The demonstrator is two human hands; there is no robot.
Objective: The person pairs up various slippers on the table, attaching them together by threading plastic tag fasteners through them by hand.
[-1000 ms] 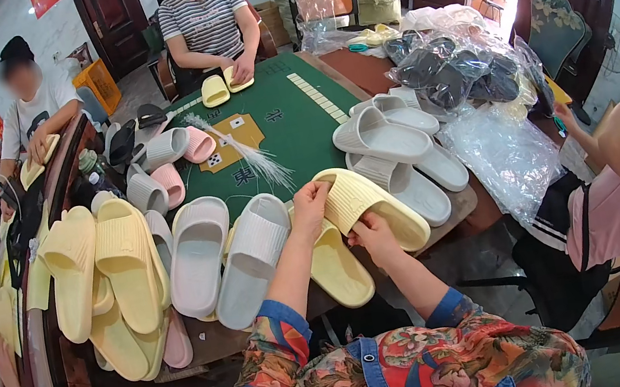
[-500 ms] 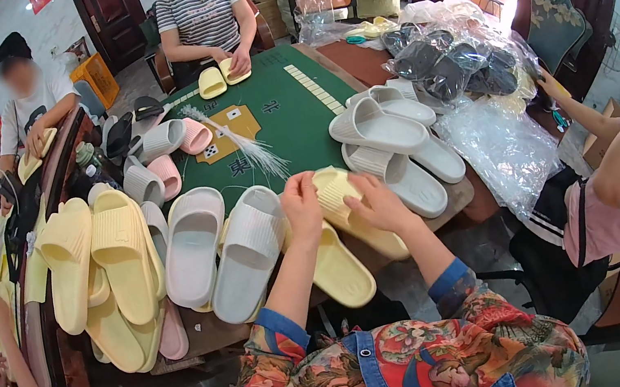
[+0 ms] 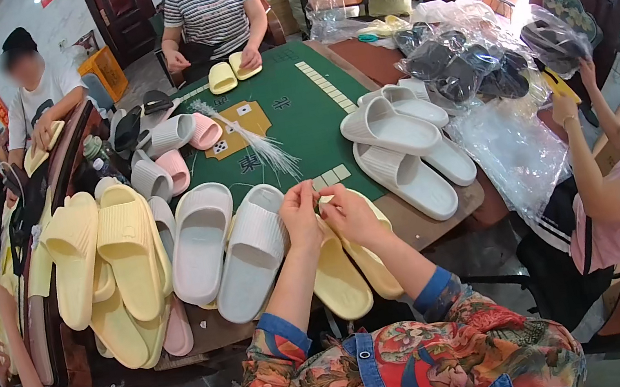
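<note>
At the near edge of the green-topped table, my left hand [image 3: 300, 218] and my right hand [image 3: 353, 217] meet with pinched fingertips. Whatever lies between the fingers is too small to make out. Just below them, a yellow slipper [image 3: 342, 283] and its mate [image 3: 378, 271] rest side by side, their upper ends partly covered by my hands. Left of my left hand lies a large light grey slipper [image 3: 253, 257], beside a paler one [image 3: 203, 241]. Beyond my fingertips, a bundle of thin white plastic ties [image 3: 258, 146] is spread on the green top.
Grey slippers [image 3: 392, 131] are stacked to the right, yellow slippers [image 3: 130, 254] to the left. Clear plastic bags [image 3: 506, 151] and bagged dark slippers [image 3: 459, 76] cover the far right. A person opposite touches yellow slippers [image 3: 222, 78]; other people work at both sides.
My right hand has moved left off the right yellow slipper to meet my left fingertips. That slipper now lies closer to its mate. The person at right has lifted a bag of dark slippers.
</note>
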